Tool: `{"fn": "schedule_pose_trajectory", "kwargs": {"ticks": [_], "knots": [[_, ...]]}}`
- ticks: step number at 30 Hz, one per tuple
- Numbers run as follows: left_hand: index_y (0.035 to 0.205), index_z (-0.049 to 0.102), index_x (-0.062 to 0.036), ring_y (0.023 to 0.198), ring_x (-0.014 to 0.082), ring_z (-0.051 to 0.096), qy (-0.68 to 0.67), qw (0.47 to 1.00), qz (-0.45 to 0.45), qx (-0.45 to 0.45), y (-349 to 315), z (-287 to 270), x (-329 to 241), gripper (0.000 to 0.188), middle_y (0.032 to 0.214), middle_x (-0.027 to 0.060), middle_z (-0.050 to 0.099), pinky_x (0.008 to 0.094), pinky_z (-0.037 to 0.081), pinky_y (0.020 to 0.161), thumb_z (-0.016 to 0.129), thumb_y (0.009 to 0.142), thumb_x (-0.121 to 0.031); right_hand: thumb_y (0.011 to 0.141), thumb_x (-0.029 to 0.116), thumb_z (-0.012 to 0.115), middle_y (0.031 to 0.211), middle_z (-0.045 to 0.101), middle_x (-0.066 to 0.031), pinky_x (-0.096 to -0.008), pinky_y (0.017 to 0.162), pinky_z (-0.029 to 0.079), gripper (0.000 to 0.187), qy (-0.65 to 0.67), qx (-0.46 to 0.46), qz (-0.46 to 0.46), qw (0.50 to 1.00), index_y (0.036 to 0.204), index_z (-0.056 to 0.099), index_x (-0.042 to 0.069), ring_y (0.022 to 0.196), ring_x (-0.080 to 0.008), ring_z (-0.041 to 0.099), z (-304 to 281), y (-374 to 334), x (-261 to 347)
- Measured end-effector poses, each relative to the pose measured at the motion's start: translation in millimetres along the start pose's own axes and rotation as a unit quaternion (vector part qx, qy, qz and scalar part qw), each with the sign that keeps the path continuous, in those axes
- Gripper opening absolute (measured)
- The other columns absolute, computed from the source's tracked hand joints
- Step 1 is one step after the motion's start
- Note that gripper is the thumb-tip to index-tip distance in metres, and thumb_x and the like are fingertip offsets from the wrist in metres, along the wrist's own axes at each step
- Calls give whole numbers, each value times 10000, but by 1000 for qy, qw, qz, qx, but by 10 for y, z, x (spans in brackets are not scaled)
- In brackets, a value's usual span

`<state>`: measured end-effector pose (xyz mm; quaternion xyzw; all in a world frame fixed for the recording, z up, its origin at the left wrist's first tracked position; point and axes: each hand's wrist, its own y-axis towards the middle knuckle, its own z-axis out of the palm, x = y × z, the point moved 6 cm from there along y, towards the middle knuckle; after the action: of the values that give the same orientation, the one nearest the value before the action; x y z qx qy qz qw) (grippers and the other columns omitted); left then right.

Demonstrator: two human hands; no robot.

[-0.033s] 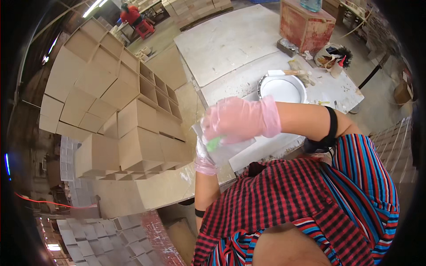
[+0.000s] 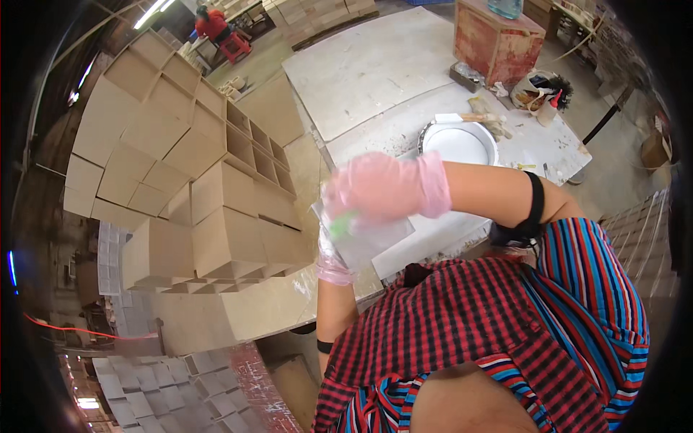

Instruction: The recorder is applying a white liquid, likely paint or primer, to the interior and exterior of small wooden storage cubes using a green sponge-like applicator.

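My right hand [image 2: 375,189], in a pink glove, is closed round a green thing [image 2: 341,224], blurred and mostly covered by the fingers. It lies over a whitish-grey flat piece [image 2: 379,239], perhaps a panel or one side of a box. My left hand [image 2: 334,265], in a thin pink glove smeared white, grips that piece at its left end; its fingers are largely hidden. Just beyond my right wrist stands a round tub of white paint [image 2: 462,144]. A flat brush [image 2: 473,118] lies across its far rim.
To the left, raw brown board boxes [image 2: 224,238] are stacked beside a compartmented tray [image 2: 256,148]. A white-stained table [image 2: 382,65] spreads ahead. On its far right are a red wooden crate [image 2: 498,47] and a white container [image 2: 530,90]. A person in red [image 2: 213,27] sits far off.
My right hand has shifted slightly left, with the green thing in it, and is more blurred. My left hand and the flat piece stay nearly in place.
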<state>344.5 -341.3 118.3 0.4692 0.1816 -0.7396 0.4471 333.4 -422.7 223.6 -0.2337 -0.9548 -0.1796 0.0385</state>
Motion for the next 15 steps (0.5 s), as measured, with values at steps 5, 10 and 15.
{"fn": "schedule_pose_trajectory", "kwargs": {"ticks": [5,10,15], "knots": [[1264,400,-43,1075,197,504,-5,1000,-6,-8,-24,7,30,428,1243,79,482,323,437,902,442,933,-311,734,269,591,903,617,-65,-379,699,508,227,-4,-149,63,987,898,639,120,848,-263,602,-150,28,-290],[1266,403,-42,1080,196,505,208,977,-46,5,-184,-349,271,450,1249,80,481,320,442,898,463,926,-330,741,268,603,909,609,-68,-375,698,516,249,25,33,5,999,948,623,131,853,-255,600,94,3,271],[1268,405,-40,1083,195,506,398,915,-9,63,-220,-234,235,469,1253,80,481,318,446,895,481,920,-346,746,265,595,902,614,-66,-379,689,510,210,4,-132,48,990,897,644,127,846,-256,604,-87,217,-249]]}}
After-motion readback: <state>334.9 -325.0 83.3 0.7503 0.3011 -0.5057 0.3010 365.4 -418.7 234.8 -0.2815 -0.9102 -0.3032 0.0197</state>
